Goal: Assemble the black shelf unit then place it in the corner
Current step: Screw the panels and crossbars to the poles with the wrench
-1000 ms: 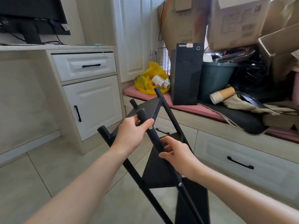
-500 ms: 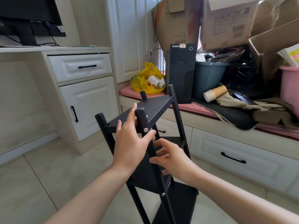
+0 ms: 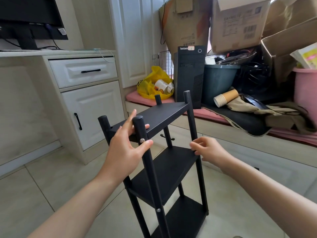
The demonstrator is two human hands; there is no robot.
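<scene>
The black shelf [image 3: 164, 115] stands nearly upright on the tiled floor [image 3: 51, 186] in the middle of the room, three boards fixed between four round posts. The left hand [image 3: 126, 150] is at the near post [image 3: 145, 152] just under the top board: fingers spread, the index tip resting on the board's upper face, the thumb pressed against the post beside a silver screw [image 3: 142, 140]. It is a loose, open hold rather than a fist. The right hand [image 3: 208, 149] is at the far right post [image 3: 193, 134], level with the middle board [image 3: 171, 169]; its fingers curl toward the post, but whether they actually close on it is hard to tell from this angle. Behind the shelf a low bench [image 3: 214, 133] carries a pink mat [image 3: 137, 98], a yellow bag [image 3: 154, 83], a computer tower [image 3: 190, 74], a bin [image 3: 219, 79], a stack of paper cups [image 3: 226, 99] and cardboard boxes [image 3: 238, 23]. A white desk cabinet [image 3: 92, 110] is at the left.
</scene>
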